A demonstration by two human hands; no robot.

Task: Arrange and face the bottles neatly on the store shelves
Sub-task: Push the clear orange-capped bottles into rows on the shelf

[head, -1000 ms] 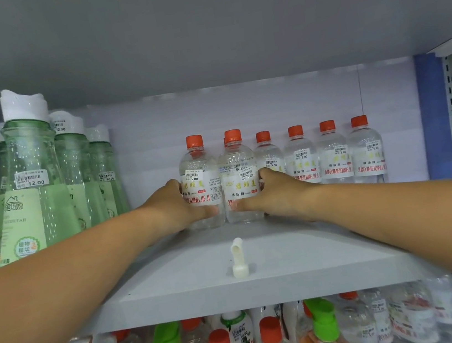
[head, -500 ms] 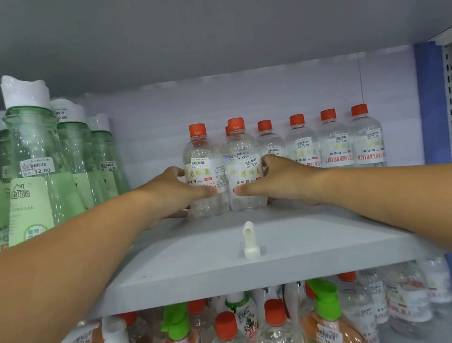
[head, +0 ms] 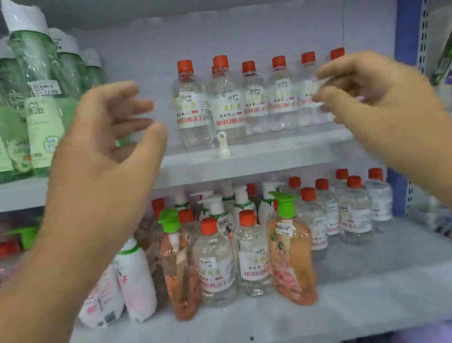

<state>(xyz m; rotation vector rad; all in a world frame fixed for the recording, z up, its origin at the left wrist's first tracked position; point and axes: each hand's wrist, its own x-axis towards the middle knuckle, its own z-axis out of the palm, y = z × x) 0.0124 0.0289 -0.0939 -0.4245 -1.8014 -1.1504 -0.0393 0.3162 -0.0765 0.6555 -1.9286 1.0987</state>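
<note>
Both hands empty: left hand [head: 109,135] and right hand [head: 367,93] hover with loosely curled fingers before the upper shelf [head: 246,159]. Red-capped clear bottles [head: 252,97] stand rowed there. Advice: square the doubled pair at the left end, labels forward.

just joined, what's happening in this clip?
A person is tidying bottles on store shelves. Right now neither hand holds anything: the left hand and right hand hang in the air in front of the upper shelf, fingers loosely curled. A row of clear bottles with red caps stands upright there, labels mostly forward. The lower shelf holds a mixed cluster of pump and red-capped bottles.
</note>
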